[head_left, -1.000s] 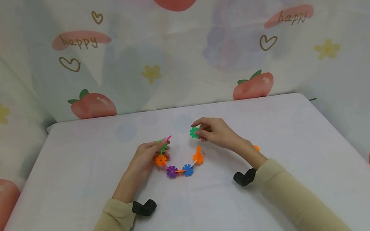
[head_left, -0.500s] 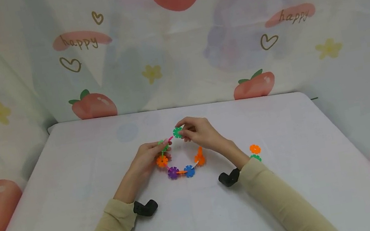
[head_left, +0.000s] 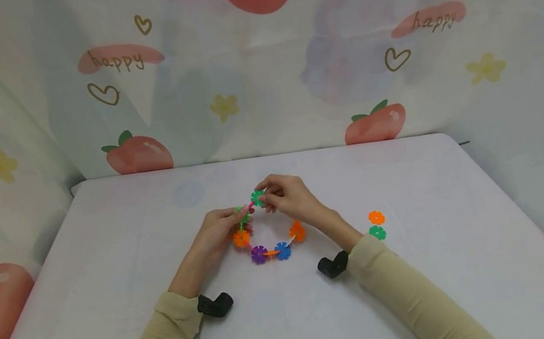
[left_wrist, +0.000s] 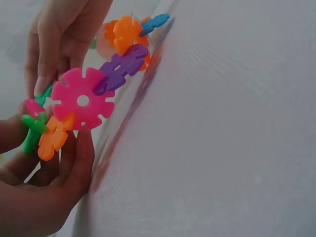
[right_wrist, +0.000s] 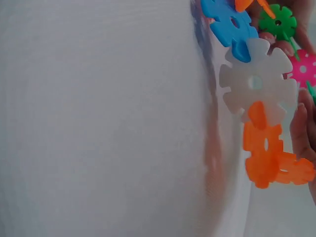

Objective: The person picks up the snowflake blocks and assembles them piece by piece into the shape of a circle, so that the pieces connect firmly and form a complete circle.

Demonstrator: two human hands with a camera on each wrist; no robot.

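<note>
A chain of slotted plastic snowflake discs curves in an open ring between my hands. Its purple disc (head_left: 259, 255) and blue disc (head_left: 283, 251) are at the near side. My left hand (head_left: 214, 230) grips the chain's left end, around a green disc (left_wrist: 30, 138) beside an orange one (left_wrist: 53, 139). Between finger and thumb, my right hand (head_left: 291, 195) pinches a teal-green disc (head_left: 257, 198), its edge right at the small pink disc (left_wrist: 33, 107) on that end. A larger pink disc (left_wrist: 69, 94) faces the left wrist camera. From the other end, orange discs (head_left: 297, 231) hang past a white disc (right_wrist: 237, 81).
On the white-covered table (head_left: 287, 323), a loose orange disc (head_left: 376, 217) and a green disc (head_left: 377, 233) lie right of my right forearm. A patterned cloth (head_left: 256, 76) rises behind the table's far edge.
My right hand has moved left with the teal-green disc, up to the pink disc. The chain has shifted slightly right. The loose discs have come out from behind my right forearm.
</note>
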